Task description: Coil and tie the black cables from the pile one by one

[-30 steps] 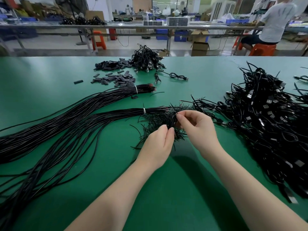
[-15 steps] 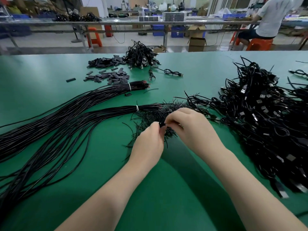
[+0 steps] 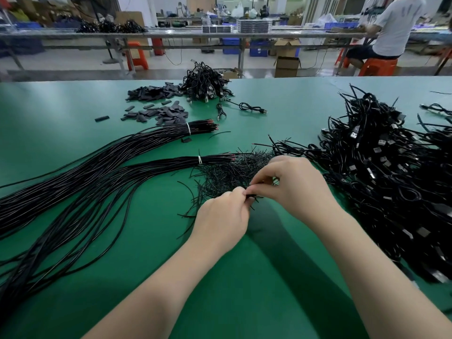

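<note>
- On your far left, two long bundles of black cables fan out over the green surface (image 3: 281, 113). The upper bundle (image 3: 137, 140) is cinched with a white tie near its red-tipped ends; the lower bundle (image 3: 146, 167) has its own white tie and runs toward the middle.
- Behind those bundles, farther from you, lie scattered flat dark sleeve pieces (image 3: 161, 113), and just to their right a small heap of coiled cables (image 3: 205, 84) with one single coiled cable (image 3: 252, 108) lying apart beside it.
- In the middle, a tangle of thin black twist ties (image 3: 227, 172) sits at the end of the lower bundle, touching it.
- Your left hand (image 3: 222, 216) is at the near edge of that tangle, fingers curled, thumb and forefinger pinching a thin black tie (image 3: 253, 196).
- Your right hand (image 3: 296, 184) is right against the left one, fingertips meeting it, and pinches the same tie from the other side. The rest of its fingers are curled over the tangle.
- To your right, the big pile of black USB cables (image 3: 381, 172) covers the surface, plugs showing all through it; its near edge lies just beside your right wrist.
- Across the room, on the right, a person (image 3: 391, 28) sits on an orange stool at another bench.
</note>
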A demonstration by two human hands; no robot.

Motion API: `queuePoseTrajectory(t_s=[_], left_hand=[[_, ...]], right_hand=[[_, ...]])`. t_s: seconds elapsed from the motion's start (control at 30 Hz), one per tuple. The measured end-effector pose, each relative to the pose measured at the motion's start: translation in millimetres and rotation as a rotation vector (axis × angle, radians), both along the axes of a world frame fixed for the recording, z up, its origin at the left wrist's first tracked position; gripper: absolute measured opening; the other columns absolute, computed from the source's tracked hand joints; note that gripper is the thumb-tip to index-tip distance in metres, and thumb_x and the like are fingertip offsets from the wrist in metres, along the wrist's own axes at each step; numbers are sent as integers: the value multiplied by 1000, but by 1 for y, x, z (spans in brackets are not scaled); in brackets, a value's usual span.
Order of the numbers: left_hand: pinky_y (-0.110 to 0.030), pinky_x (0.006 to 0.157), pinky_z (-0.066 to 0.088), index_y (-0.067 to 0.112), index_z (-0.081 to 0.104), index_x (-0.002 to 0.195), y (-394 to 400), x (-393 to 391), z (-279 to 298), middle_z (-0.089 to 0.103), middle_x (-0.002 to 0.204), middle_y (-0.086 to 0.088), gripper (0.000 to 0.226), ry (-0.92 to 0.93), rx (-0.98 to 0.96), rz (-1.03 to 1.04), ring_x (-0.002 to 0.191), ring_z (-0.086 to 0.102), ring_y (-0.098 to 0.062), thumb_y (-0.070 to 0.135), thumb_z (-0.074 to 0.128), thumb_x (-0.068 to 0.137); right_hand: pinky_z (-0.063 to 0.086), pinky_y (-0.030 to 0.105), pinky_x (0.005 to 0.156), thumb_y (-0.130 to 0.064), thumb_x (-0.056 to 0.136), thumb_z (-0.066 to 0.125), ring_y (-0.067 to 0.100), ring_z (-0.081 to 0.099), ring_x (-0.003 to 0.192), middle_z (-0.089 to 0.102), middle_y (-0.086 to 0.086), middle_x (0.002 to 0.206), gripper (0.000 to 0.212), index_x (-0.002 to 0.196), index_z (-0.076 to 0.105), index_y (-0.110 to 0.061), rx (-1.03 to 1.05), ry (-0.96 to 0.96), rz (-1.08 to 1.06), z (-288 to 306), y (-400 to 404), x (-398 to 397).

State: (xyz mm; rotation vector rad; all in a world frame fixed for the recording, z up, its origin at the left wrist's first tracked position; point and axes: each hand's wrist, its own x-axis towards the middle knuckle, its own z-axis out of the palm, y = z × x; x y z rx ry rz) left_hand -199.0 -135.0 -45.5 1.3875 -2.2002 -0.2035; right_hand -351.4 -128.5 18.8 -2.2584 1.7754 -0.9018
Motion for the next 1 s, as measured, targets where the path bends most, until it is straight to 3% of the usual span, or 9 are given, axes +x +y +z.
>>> queuePoseTrajectory(t_s=[0.1,0.2,0.3,0.4,0.47,0.53,0.63,0.77,1.0], left_hand=[[-37,64,34,15,54,103,0,1,1,63,88,-5,25,-84,-132,-136,79,60,-31,31,35,103],[-38,62,38,14,58,97,1,0,4,64,83,-5,29,-237,-240,-335,74,61,-30,31,35,103],[-32,52,41,15,59,75,4,-5,8,61,65,-1,34,-305,-410,-504,57,58,-24,30,37,95],[-33,55,39,12,55,71,11,-11,4,57,63,-2,30,-105,-460,-512,55,54,-25,27,41,92],[-31,58,35,9,56,78,15,-13,2,55,67,1,32,175,-308,-406,59,52,-22,30,38,96],[-24,60,38,10,57,89,18,-15,2,54,73,7,36,512,-69,-286,65,51,-10,36,35,100],[-13,66,41,20,56,91,16,-17,1,61,80,9,24,828,37,-48,74,54,-1,30,38,103],[-16,70,44,23,55,97,10,-15,-4,62,86,10,16,944,144,122,80,56,-1,25,40,104],[-6,62,40,36,48,97,9,-13,0,56,84,13,17,1019,185,112,70,55,6,20,44,103]], right_hand=[[43,29,65,-43,68,83,7,55,73,63,-9,73,15,67,73,-32,67,29,96,9,-1,-11],[45,25,60,-46,61,84,4,57,60,69,-5,64,24,59,72,-26,342,-61,180,12,-3,-30],[43,19,57,-49,56,80,4,54,58,68,-3,62,30,63,74,-20,643,-281,282,3,-1,-52],[43,19,54,-42,62,85,7,51,54,61,1,62,30,59,70,-16,813,-665,373,-16,1,-56],[46,18,54,-22,69,85,9,55,56,62,3,64,21,58,68,-18,806,-973,361,-28,-1,-44],[44,17,54,-7,74,78,4,54,54,61,-2,59,22,59,65,-18,695,-1136,299,-34,-7,-23],[42,18,53,-23,79,72,5,54,57,61,-4,59,21,62,60,-18,470,-1178,210,-39,-12,15],[48,24,58,-11,92,62,12,59,67,67,-1,68,24,69,67,-17,288,-1161,43,-52,-9,43],[50,28,65,-15,95,57,13,59,69,66,0,70,22,75,66,-16,240,-1154,-1,-58,-1,47]])
